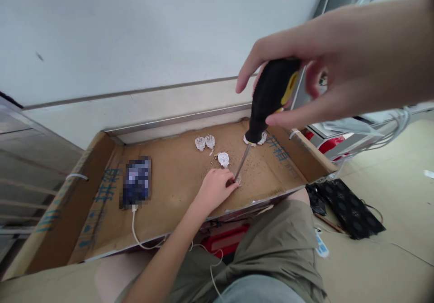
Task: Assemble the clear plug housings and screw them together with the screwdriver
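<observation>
My right hand [305, 68] grips the black and yellow handle of a screwdriver [271, 95], its shaft slanting down to the cardboard. At the tip, my left hand [219, 185] pinches a small whitish part [238, 180], mostly covered by the fingers. Just beyond those fingers lies a white plug half [223, 159] with small metal bits beside it. Farther back, a pair of white plug halves [205, 142] lie side by side. Another white piece [261, 138] is partly hidden behind the screwdriver.
The cardboard tray [169, 203] has raised side walls and backs onto a white wall. A phone [137, 182] with a white cable [134, 226] lies at its left. On the floor at right sit a black panel [351, 208] and a blue-white packet [322, 244].
</observation>
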Tool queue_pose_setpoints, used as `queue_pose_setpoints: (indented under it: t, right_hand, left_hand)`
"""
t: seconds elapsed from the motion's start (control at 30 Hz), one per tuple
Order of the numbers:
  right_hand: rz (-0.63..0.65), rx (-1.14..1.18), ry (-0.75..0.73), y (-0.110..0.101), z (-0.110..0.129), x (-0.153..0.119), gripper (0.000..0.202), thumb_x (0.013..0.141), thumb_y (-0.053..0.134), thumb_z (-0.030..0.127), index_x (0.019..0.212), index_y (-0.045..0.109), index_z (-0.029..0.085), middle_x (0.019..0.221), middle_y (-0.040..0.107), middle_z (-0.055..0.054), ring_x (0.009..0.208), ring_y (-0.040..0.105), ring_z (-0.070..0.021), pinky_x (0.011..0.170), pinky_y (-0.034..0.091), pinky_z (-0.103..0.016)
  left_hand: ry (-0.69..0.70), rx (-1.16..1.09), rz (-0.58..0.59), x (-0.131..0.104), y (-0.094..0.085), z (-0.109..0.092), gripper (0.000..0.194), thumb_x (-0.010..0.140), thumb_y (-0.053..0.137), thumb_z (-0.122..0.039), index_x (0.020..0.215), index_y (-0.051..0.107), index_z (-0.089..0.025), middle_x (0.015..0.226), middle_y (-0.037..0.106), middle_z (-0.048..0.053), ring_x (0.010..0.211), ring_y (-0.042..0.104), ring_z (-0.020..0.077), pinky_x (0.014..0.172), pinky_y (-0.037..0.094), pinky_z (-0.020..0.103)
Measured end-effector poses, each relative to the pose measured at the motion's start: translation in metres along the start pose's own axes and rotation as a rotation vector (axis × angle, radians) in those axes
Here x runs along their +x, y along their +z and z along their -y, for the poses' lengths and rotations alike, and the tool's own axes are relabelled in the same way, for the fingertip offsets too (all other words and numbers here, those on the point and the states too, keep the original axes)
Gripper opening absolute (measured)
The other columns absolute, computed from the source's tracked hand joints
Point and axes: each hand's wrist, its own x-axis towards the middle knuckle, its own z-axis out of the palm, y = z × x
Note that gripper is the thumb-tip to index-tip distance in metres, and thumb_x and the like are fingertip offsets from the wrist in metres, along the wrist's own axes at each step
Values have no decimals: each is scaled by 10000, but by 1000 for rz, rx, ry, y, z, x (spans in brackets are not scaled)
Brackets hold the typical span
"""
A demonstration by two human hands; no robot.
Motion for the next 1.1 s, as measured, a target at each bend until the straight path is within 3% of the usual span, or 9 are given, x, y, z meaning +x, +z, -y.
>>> queue_pose_setpoints:
  t: [0.07, 0.13, 0.4, 0.47, 0.57, 0.7, 0.83, 0.97, 1.1]
  right_hand:
    - [447, -367, -113, -12, 16, 13, 152, 592, 720, 78, 567, 609, 179, 455, 389, 124, 399, 190, 58, 348, 96, -75]
    - [750, -576, -118, -19, 30, 23, 180, 548, 787, 222, 592, 616, 183, 472, 469, 120, 379, 290, 50, 309, 135, -94]
    - [533, -512, 133, -11, 43, 2, 271, 711, 641, 395, 598, 582, 156, 443, 450, 106, 333, 300, 50, 348, 132, -126]
    - [587, -652, 78, -17, 42, 2, 203, 733, 630, 404, 812, 627, 218, 597, 569, 98, 357, 366, 30, 333, 176, -135]
    - [651, -950, -89, -25, 41, 9, 366, 732, 600, 446, 1073, 532, 332, 803, 627, 96, 383, 402, 2, 331, 242, -161]
    - [661, -1409, -195, -28, 45, 16, 465, 652, 567, 702, 907, 599, 315, 463, 436, 66, 319, 250, -46, 371, 199, -219]
    - [784, -1181, -212, -30, 49, 15, 434, 637, 680, 480, 1048, 559, 405, 502, 479, 112, 363, 371, -36, 413, 210, -194]
    - [840, -1064, -259, -32, 49, 17, 418, 701, 590, 586, 1058, 563, 369, 568, 520, 92, 393, 382, -25, 424, 184, -198]
    - [857, -1033, -330, -34, 47, 21, 339, 728, 580, 424, 1060, 527, 378, 777, 580, 76, 471, 444, -35, 404, 208, -194]
  left_hand:
    - [3, -4, 0, 0, -1, -1, 186, 834, 595, -317, 700, 619, -190, 771, 653, 22, 781, 603, 196, 748, 410, 327]
    - [2, -8, -6, 0, -1, -1, 191, 836, 593, -320, 699, 619, -190, 774, 652, 22, 781, 602, 198, 748, 411, 329]
    - [16, 5, -14, -1, -1, -1, 168, 826, 611, -307, 710, 624, -185, 791, 665, 20, 804, 607, 198, 755, 408, 324]
    - [29, 19, -9, 0, 0, 1, 174, 823, 615, -309, 705, 622, -182, 779, 664, 18, 788, 606, 193, 741, 407, 317]
    - [33, 31, -15, 0, 3, 3, 186, 825, 613, -323, 706, 621, -180, 767, 658, 16, 771, 603, 187, 726, 406, 310]
    - [22, 1, -18, -4, 3, 4, 179, 843, 589, -327, 744, 631, -184, 817, 669, 18, 801, 607, 186, 742, 410, 310]
    - [15, -49, 3, -8, 1, 5, 144, 865, 551, -286, 815, 647, -192, 895, 684, 21, 856, 613, 184, 784, 418, 314]
    - [-16, -75, -2, -7, 2, 7, 112, 846, 575, -282, 873, 653, -206, 914, 689, 18, 892, 609, 196, 819, 420, 331]
    - [-27, -60, -14, -4, 3, 8, 105, 827, 596, -302, 829, 637, -206, 856, 677, 19, 836, 603, 195, 775, 427, 324]
